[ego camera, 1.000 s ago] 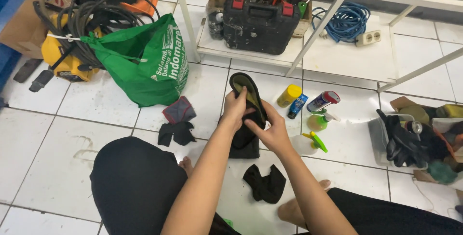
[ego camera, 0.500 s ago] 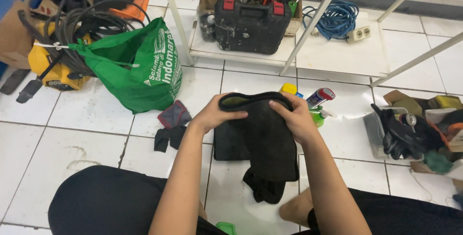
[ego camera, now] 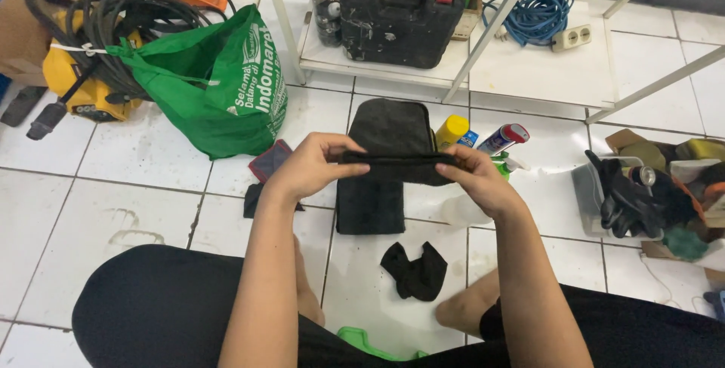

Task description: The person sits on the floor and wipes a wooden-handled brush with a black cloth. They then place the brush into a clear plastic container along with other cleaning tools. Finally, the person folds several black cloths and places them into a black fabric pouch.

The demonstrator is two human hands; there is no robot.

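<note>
I sit on a white tiled floor and hold a black cloth (ego camera: 393,132) stretched flat between both hands. My left hand (ego camera: 311,164) pinches its near left edge and my right hand (ego camera: 476,178) pinches its near right edge. The cloth extends away from me, level above the floor. Under it a second dark folded cloth (ego camera: 370,203) lies on the tiles. A small crumpled black rag (ego camera: 414,270) lies between my legs.
A green shopping bag (ego camera: 219,85) sits at left beside a yellow machine (ego camera: 79,85) with coiled cables. Spray cans and bottles (ego camera: 483,140) stand right of the cloth. A black tool case (ego camera: 396,21) rests on a white rack's low shelf. A tray with black gloves (ego camera: 630,206) is at right.
The cloth hung down from my hands half a second ago; now it is flipped outward and held flat. Both hands have dropped slightly and moved a little apart.
</note>
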